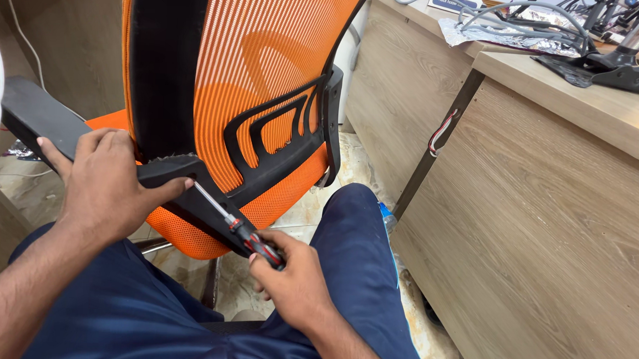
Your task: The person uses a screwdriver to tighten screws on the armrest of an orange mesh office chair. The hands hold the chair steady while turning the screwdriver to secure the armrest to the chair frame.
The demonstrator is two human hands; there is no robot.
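The slim screwdriver with a red-and-black handle and bare steel shaft [236, 225] lies on a diagonal: handle low and near at the right, tip up and to the left, where it meets a hole in the black plastic armrest bracket [181, 178] at the lower rear of the orange mesh office chair back [267, 57]. So the work point sits up-left of the right hand [291, 277], along the tool's long axis.

The right hand is closed around the handle, fingers curled over it, wrist low above the dark blue trousered lap [187, 323], forearm coming in from the near right. The left hand [103, 182] is the nearer one to the hole: it wraps the bracket from the left, its thumb stretched along the lower edge with the tip just beside the screwdriver tip. Its fingers fold over the top toward the black padded armrest [28, 113], which runs away to the far left. A pale wood-grain desk [545, 208] stands at the right, well apart from both hands.
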